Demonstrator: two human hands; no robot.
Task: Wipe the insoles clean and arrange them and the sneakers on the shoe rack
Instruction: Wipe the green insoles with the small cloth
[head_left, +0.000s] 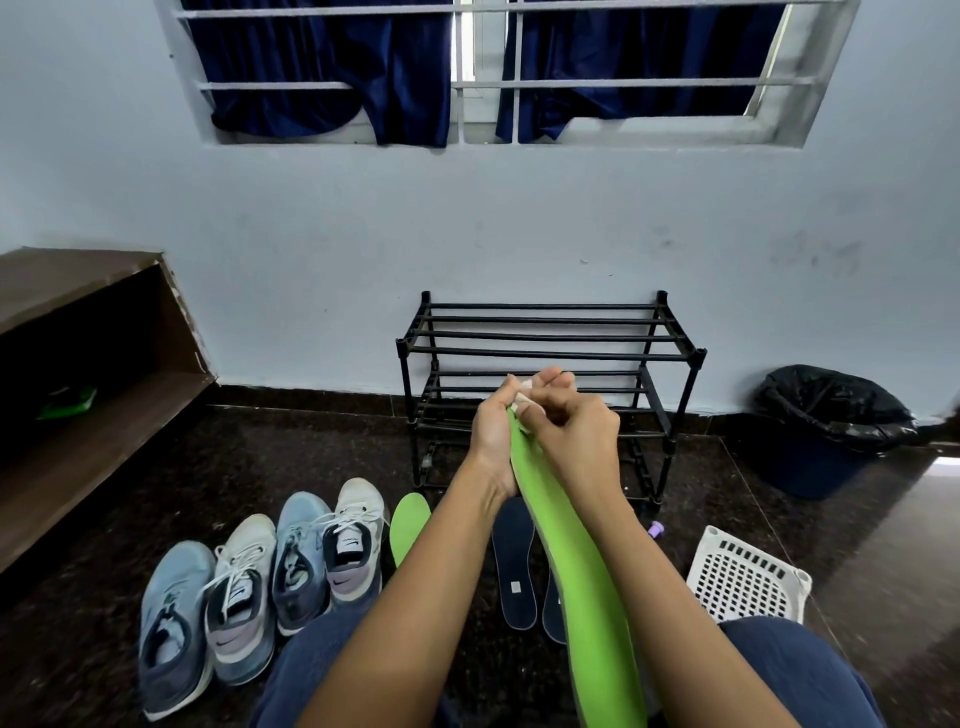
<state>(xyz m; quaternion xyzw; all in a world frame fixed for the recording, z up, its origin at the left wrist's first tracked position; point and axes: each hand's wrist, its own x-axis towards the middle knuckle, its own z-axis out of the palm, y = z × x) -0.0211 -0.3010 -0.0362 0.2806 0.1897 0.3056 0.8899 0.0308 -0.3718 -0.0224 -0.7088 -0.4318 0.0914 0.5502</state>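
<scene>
left hand (491, 439) gripping green insole (587, 582), right hand (576, 436) pinching wipe (523, 401) (fingers curled)

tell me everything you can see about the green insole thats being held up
The green insole is bright lime green, long, thin and smooth, foam-like by its look. It slants up from the bottom of the picture, where its near end is cut off, to its far end in front of the shoe rack. The left hand grips that far end from the left; the right hand pinches a white wipe against it. No dirt or print can be made out on it.
</scene>
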